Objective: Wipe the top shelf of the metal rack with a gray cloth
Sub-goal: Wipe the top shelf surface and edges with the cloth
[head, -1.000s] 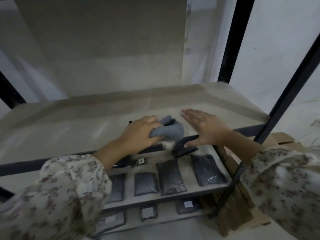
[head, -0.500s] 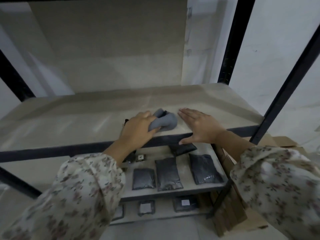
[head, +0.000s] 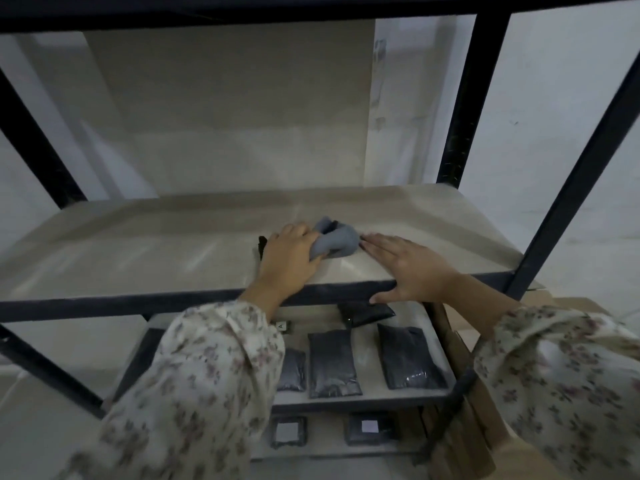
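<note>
Wiping step under way: left hand (head: 289, 259) clamps the bunched gray cloth (head: 335, 241) at frame centre on the shelf (head: 138, 251); right hand (head: 412, 268) lies flat, fingers apart, holding nothing. Next move likely calls for sweeping across unwiped board.

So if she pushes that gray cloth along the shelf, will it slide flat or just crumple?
Probably crumple: the gray cloth is already bunched into soft folds under the left hand. It looks floppy and light. It would likely glide easily, since the shelf looks smooth.
</note>
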